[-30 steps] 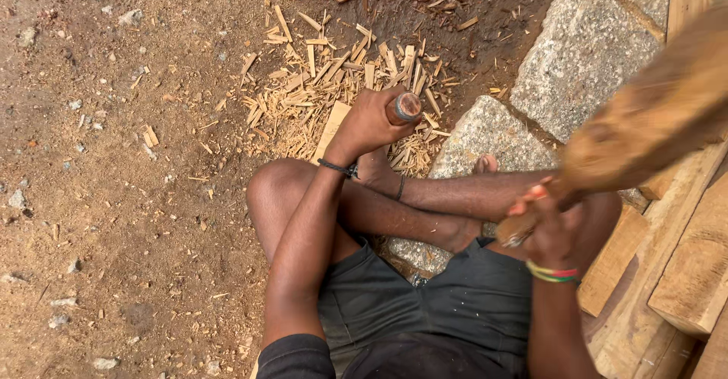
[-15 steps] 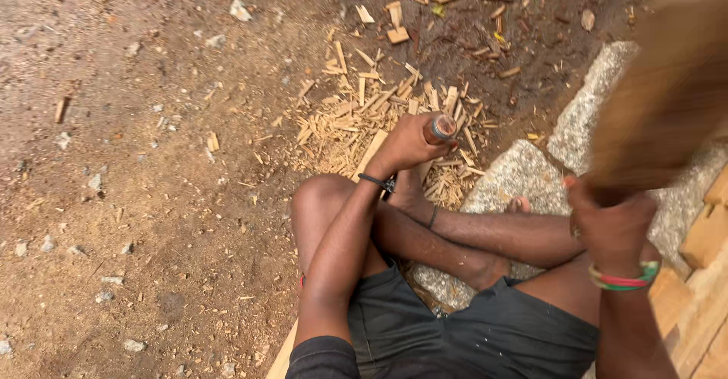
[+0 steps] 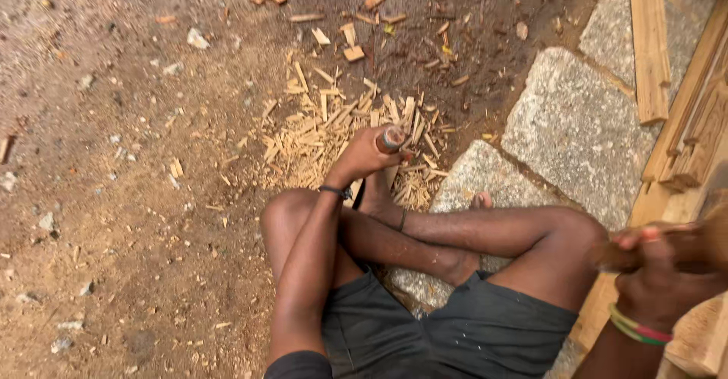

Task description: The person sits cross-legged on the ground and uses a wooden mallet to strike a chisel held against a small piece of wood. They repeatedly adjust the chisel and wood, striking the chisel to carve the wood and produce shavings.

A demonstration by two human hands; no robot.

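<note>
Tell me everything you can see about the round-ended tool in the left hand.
The tool is mostly hidden inside the left hand. Only its top end shows: a round, brownish-red butt with a paler worn face, looking like a wooden handle. It stands roughly upright, tilted slightly, gripped by the closed fingers wrapped around it. It sits over the pile of pale wood chips on the dirt ground, just beyond the person's crossed legs. Its lower end and whatever it presses on cannot be seen.
</note>
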